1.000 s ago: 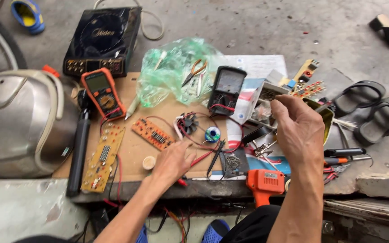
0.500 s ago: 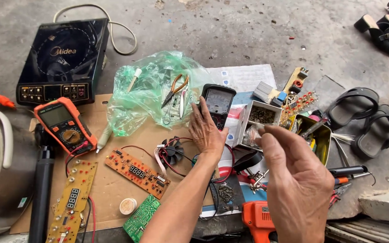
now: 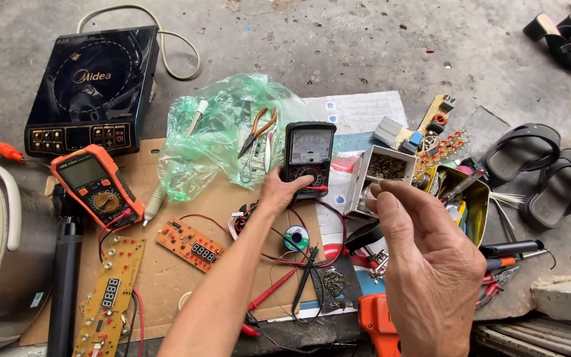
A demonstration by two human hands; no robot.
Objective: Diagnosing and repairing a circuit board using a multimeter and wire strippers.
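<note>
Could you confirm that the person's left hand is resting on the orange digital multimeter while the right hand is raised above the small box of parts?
Not quite: in the head view the left hand rests on the black analogue multimeter, at its dial. The orange digital multimeter lies untouched further left on the cardboard. The right hand is indeed raised near the small box of parts.

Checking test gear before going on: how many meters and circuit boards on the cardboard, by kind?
Orange digital meter: 1
Black analog meter, left hand on it: 1
Orange display board: 1
Yellow display board: 1
Total: 4
</note>
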